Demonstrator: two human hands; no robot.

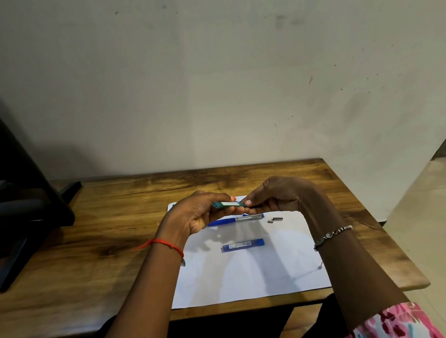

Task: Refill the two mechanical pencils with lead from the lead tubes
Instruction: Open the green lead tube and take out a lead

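head view: a person sits at a wooden table (116, 257) with a white sheet of paper (251, 273) laid on it, both hands raised just above the sheet's far part.
left hand (191, 216): fingers and thumb closed around the left part of a green lead tube (228, 204), held roughly level.
right hand (274, 196): fingertips pinched on the tube's right end, where the cap would be; whether the cap is on or coming off cannot be told.
blue mechanical pencil (235, 219): lying on the paper just beneath the hands, its silver end pointing right.
small metal parts (276, 219): two pieces on the paper just right of the pencil, apparently its cap and eraser piece.
blue lead tube (242, 245): lying flat on the paper, nearer the person, untouched.
second pencil: not clearly in view.
handling: the tube looks light, stiff plastic, smooth enough to slip; best held by its flat sides in one hand while the other works the end. the leads inside are thin and brittle, so it likely wants a gentle tilt, not a shake.
step in hand: probably opening the green tube.
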